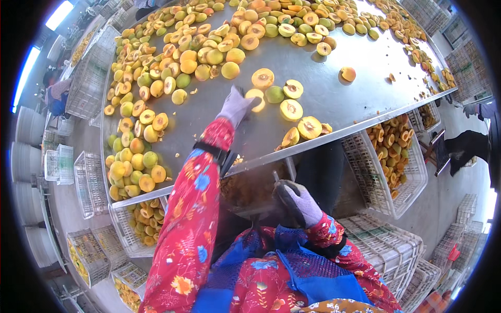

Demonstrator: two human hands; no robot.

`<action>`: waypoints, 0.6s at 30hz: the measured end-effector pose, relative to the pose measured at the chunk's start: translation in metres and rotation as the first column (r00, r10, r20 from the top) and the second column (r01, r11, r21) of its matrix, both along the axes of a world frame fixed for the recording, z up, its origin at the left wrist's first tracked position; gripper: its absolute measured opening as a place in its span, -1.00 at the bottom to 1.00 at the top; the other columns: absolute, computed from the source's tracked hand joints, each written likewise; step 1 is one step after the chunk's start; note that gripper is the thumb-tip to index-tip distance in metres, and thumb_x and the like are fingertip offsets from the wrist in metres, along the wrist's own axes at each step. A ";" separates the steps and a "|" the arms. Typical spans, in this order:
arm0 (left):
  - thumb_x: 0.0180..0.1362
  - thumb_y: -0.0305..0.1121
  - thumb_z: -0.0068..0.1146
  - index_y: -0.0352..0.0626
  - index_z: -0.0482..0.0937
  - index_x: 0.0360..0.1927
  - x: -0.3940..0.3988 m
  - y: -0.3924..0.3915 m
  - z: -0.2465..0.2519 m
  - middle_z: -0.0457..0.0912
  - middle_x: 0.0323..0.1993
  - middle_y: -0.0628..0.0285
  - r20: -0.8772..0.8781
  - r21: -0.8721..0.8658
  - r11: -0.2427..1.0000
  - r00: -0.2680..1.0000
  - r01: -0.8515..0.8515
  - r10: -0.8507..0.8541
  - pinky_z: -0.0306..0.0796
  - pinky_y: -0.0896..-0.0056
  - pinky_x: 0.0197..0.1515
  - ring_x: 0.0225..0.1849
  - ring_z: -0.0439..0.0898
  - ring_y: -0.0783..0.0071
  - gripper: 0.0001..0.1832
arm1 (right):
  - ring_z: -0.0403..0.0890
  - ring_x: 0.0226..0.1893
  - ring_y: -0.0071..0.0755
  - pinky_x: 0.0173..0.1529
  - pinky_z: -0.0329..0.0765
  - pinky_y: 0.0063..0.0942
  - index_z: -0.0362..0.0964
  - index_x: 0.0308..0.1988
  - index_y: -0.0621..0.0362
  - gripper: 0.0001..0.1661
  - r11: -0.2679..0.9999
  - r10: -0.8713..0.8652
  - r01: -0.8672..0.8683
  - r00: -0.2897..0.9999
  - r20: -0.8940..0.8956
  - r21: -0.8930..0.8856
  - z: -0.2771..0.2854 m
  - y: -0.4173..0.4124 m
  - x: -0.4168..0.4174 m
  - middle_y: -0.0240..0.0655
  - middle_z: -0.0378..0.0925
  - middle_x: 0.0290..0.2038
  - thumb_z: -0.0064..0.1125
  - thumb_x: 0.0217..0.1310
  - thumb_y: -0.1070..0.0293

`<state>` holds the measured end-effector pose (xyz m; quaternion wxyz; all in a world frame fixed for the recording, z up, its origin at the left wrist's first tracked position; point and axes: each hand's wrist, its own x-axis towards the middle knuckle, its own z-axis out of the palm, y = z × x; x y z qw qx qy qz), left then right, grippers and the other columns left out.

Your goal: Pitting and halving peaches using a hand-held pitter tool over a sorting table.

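My left hand (pixel 236 105), in a lilac glove with dark fingers, reaches over the steel table (pixel 332 98). Its fingers are blurred but look spread, one overlapping the edge of a halved stone fruit (pixel 256 98), perhaps a peach or apricot. Nearby lie a larger cut half (pixel 262 78), a greenish fruit (pixel 274 94) and pale cut halves (pixel 291 110). Below the table's front edge, my right hand (pixel 300 201), gloved alike, is closed around a small tool (pixel 276 176). Only the tool's thin tip shows; the rest is hidden in my fist.
Whole and halved fruit (pixel 211 43) is heaped along the far and left sides. A raised metal rim (pixel 344 131) edges the table. Plastic crates of cut fruit stand below at right (pixel 411 195) and left (pixel 117 219). An upturned crate (pixel 383 238) sits by my right elbow. Another person's gloved hand (pixel 469 110) shows far right.
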<state>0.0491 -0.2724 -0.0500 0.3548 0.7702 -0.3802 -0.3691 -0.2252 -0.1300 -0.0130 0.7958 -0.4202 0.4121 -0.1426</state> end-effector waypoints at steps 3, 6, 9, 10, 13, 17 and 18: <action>0.11 -0.25 0.24 -0.26 0.39 0.03 -0.013 0.064 0.034 0.57 -0.41 0.20 -0.467 -0.054 0.997 0.882 0.046 -0.066 0.33 0.57 -0.67 -0.68 0.48 0.55 -0.52 | 0.63 -0.37 -0.15 -0.29 0.51 -0.27 0.41 -0.09 0.28 -0.71 0.899 -0.038 -0.014 0.993 -0.110 -0.437 0.000 -0.006 0.002 -0.02 0.54 -0.32 0.02 0.36 0.26; 0.17 -0.30 0.18 -0.28 0.40 0.11 -0.028 0.130 0.073 0.60 -0.29 0.20 -0.648 -0.090 0.994 0.755 0.055 -0.100 0.47 0.56 -0.43 -0.44 0.59 0.53 -0.53 | 0.63 -0.44 0.02 -0.36 0.51 -0.15 0.39 -0.11 0.26 -0.70 0.623 0.002 -0.168 0.977 -0.214 -0.764 0.028 -0.011 0.019 0.00 0.56 -0.43 0.05 0.35 0.23; 0.21 -0.37 0.09 -0.33 0.35 0.22 -0.022 0.192 0.029 0.55 0.00 -0.01 -0.047 -0.416 0.881 0.963 0.223 -0.266 0.40 0.24 0.10 0.04 0.54 0.16 -0.48 | 0.57 -0.59 0.10 -0.48 0.46 -0.06 0.33 -0.17 0.22 -0.68 0.490 -0.065 -0.225 0.954 -0.292 -0.843 0.031 0.001 0.037 -0.05 0.49 -0.63 0.10 0.31 0.18; 0.20 -0.40 0.08 -0.34 0.32 0.27 -0.021 0.208 0.017 0.53 0.06 -0.06 0.197 -0.453 0.836 0.950 0.309 -0.244 0.34 0.18 0.21 0.14 0.50 0.07 -0.45 | 0.56 -0.62 0.09 -0.50 0.45 -0.06 0.32 -0.17 0.22 -0.67 0.440 -0.065 -0.272 0.941 -0.333 -0.856 0.034 0.006 0.041 -0.06 0.47 -0.67 0.10 0.30 0.16; 0.16 -0.47 0.07 -0.36 0.23 0.33 -0.029 0.220 0.008 0.45 0.15 -0.18 -0.276 -0.293 0.949 0.940 0.116 -0.200 0.32 0.10 0.24 0.19 0.44 -0.09 -0.37 | 0.56 -0.61 0.08 -0.51 0.44 -0.05 0.31 -0.23 0.18 -0.68 0.367 -0.077 -0.307 0.931 -0.357 -0.878 0.036 0.018 0.042 -0.04 0.48 -0.64 0.11 0.30 0.15; 0.23 -0.37 0.04 -0.39 0.33 0.23 -0.047 0.229 0.021 0.48 0.11 -0.14 0.479 -0.345 0.853 0.855 0.391 -0.198 0.39 0.15 0.16 0.13 0.49 -0.02 -0.49 | 0.55 -0.53 0.13 -0.46 0.46 -0.08 0.33 -0.01 0.39 -0.59 0.442 0.014 -0.406 0.895 -0.446 -0.800 0.040 0.028 0.037 0.06 0.50 -0.53 0.10 0.24 0.33; 0.26 -0.34 0.02 -0.39 0.37 0.19 -0.052 0.229 0.023 0.50 0.09 -0.12 0.600 -0.353 0.841 0.789 0.411 -0.134 0.40 0.17 0.14 0.10 0.51 0.01 -0.53 | 0.55 -0.56 0.11 -0.47 0.46 -0.08 0.33 -0.09 0.32 -0.66 0.406 0.007 -0.349 0.926 -0.379 -0.845 0.034 0.031 0.038 0.02 0.48 -0.57 0.09 0.26 0.29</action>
